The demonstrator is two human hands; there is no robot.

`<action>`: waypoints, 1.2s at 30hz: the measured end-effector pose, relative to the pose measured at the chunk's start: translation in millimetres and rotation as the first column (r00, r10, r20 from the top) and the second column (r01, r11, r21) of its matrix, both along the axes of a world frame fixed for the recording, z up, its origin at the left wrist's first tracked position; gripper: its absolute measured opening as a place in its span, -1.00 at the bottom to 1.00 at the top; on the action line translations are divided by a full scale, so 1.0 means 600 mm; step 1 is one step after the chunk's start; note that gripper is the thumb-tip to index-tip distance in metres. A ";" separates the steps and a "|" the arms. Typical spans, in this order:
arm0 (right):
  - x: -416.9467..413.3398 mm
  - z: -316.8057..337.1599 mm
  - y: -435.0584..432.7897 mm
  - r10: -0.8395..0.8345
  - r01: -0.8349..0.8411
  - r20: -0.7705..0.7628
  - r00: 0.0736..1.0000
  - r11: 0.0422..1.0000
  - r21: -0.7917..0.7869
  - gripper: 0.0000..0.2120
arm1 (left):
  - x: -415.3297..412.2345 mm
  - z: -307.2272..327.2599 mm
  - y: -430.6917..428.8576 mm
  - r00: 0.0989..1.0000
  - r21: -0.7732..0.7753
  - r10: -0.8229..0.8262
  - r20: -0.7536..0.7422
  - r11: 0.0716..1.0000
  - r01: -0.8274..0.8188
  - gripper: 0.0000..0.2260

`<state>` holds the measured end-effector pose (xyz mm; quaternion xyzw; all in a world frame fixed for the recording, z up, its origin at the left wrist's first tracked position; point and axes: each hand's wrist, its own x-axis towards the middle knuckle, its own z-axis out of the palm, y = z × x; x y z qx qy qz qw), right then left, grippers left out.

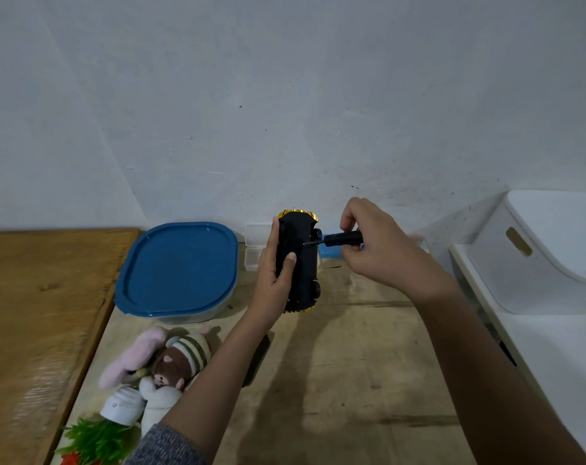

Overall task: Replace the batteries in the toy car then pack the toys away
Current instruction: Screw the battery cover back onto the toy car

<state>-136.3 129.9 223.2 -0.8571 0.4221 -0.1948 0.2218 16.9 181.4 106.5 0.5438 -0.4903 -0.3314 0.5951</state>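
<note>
A gold toy car [300, 263] is held above the table with its black underside facing me. My left hand [273, 280] grips it from the left side, thumb across the underside. My right hand [375, 243] holds a black-handled screwdriver [340, 238] level, its thin tip touching the car's underside near the upper wheel. A heap of plush toys [160, 362] lies on the table at the lower left.
A clear container with a blue lid [177, 268] stands left of the car. Small clear plastic boxes [256, 245] and a blue object [328, 251] sit by the wall. A white storage bin [536, 250] stands at the right. Green artificial leaves [95, 441] lie at the bottom left.
</note>
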 end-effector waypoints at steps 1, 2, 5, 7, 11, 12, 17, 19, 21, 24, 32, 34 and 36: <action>-0.001 0.003 -0.001 0.005 -0.005 -0.015 1.000 1.000 0.002 -0.81 | 0.000 0.000 0.001 1.000 0.002 -0.002 -0.001 1.000 0.002 -0.48; -0.002 0.005 -0.002 0.008 -0.008 -0.028 1.000 1.000 0.000 -0.82 | 0.000 0.001 0.001 1.000 0.005 -0.002 -0.006 1.000 0.002 -0.48; -0.001 0.010 -0.004 -0.020 0.019 -0.046 0.999 1.000 -0.019 -0.87 | -0.001 0.002 0.002 1.000 0.007 0.001 -0.028 1.000 -0.001 -0.49; 0.000 0.011 -0.004 -0.049 0.047 -0.040 0.998 0.998 -0.043 -0.89 | -0.002 0.000 0.002 1.000 -0.003 0.002 -0.023 1.000 -0.003 -0.48; 0.002 0.015 0.000 -0.060 0.053 -0.093 0.994 0.996 -0.078 -0.82 | -0.006 0.004 0.001 1.000 0.007 0.009 0.010 1.000 -0.009 -0.48; 0.002 0.019 0.001 -0.049 0.043 -0.116 0.992 0.998 -0.055 -0.84 | -0.008 0.005 0.001 1.000 0.004 0.011 0.009 1.000 -0.011 -0.48; -0.004 0.033 0.004 -0.044 0.058 -0.209 0.977 0.996 0.060 -0.85 | -0.011 0.009 0.004 1.000 0.016 0.004 -0.005 1.000 -0.003 -0.47; 0.000 0.037 0.007 -0.117 0.121 -0.232 0.966 0.993 0.004 -0.79 | -0.012 0.012 0.006 1.000 0.015 0.000 -0.009 1.000 0.000 -0.47; 0.005 0.040 0.010 -0.179 0.159 -0.290 0.940 0.983 -0.092 -0.66 | -0.014 0.014 0.008 1.000 0.018 -0.006 -0.019 1.000 0.006 -0.48; 0.006 0.045 0.018 -0.150 0.122 -0.323 0.934 0.987 -0.105 -0.69 | -0.015 0.013 0.008 0.999 0.019 -0.015 -0.037 1.000 0.016 -0.48; 0.008 0.051 0.015 -0.221 0.152 -0.387 0.895 0.968 -0.200 -0.57 | -0.017 0.014 0.005 0.999 0.022 0.004 -0.037 1.000 -0.003 -0.48; 0.009 0.049 0.016 -0.228 0.160 -0.350 0.909 0.964 -0.213 -0.56 | -0.018 0.013 0.004 0.999 0.025 0.006 -0.047 1.000 -0.004 -0.48; 0.005 0.052 0.020 -0.153 0.121 -0.302 0.941 0.985 -0.121 -0.70 | -0.018 0.011 0.003 0.998 0.020 0.002 -0.058 1.000 -0.001 -0.48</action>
